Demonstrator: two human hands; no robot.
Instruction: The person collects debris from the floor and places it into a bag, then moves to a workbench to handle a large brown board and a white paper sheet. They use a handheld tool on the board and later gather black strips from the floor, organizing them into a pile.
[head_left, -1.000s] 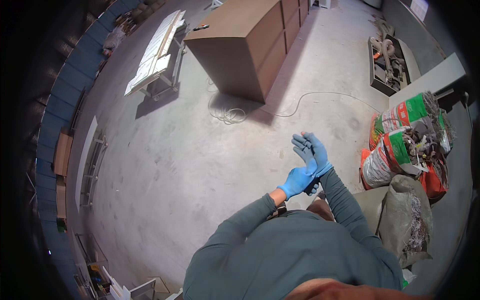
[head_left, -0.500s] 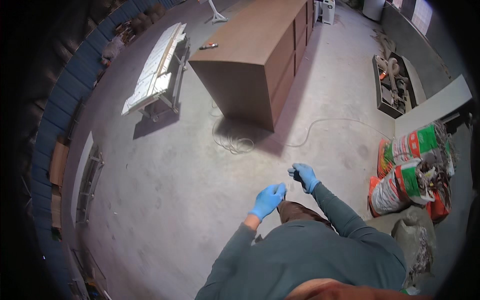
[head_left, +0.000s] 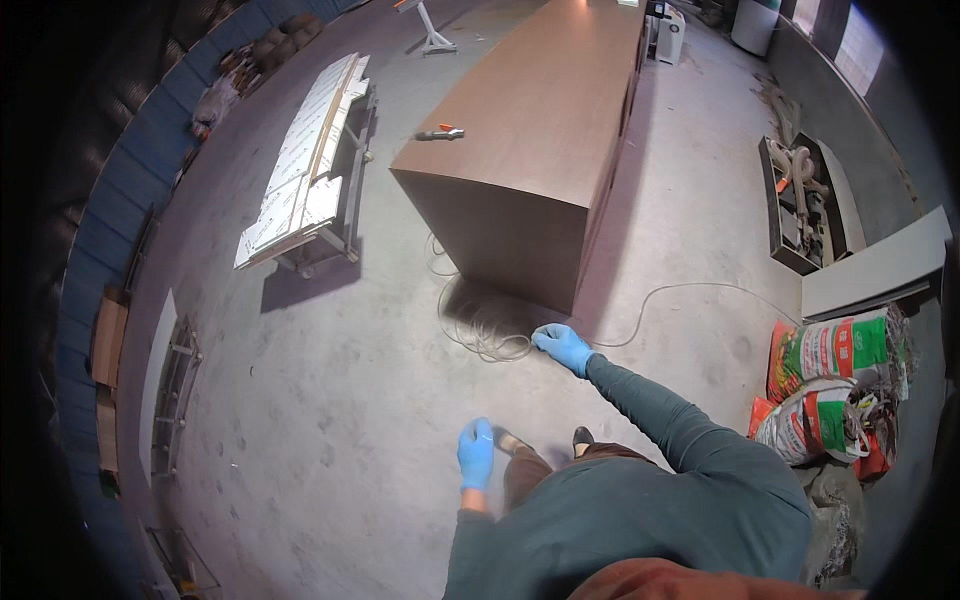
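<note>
Both of my hands wear blue gloves. My right hand reaches forward in front of the near end of a large brown cabinet, its fingers curled together; whether anything is in them is hidden. Just left of its fingertips in the picture, a clear thin hose lies coiled on the floor. Lower and to the left, my left hand hangs with bent fingers, apart from everything around it. What it may hold cannot be made out. A small grey and orange tool rests on the cabinet's top.
White-topped panels lie on a wheeled rack at the left. Stacked filled bags stand at the right, near an open box of hoses. The thin hose crosses the floor toward them. Another low rack stands far left.
My right hand has moved forward and slightly left, its fingers now curled. My left hand has dropped back and left, away from the right. The cabinet appears lower in view.
</note>
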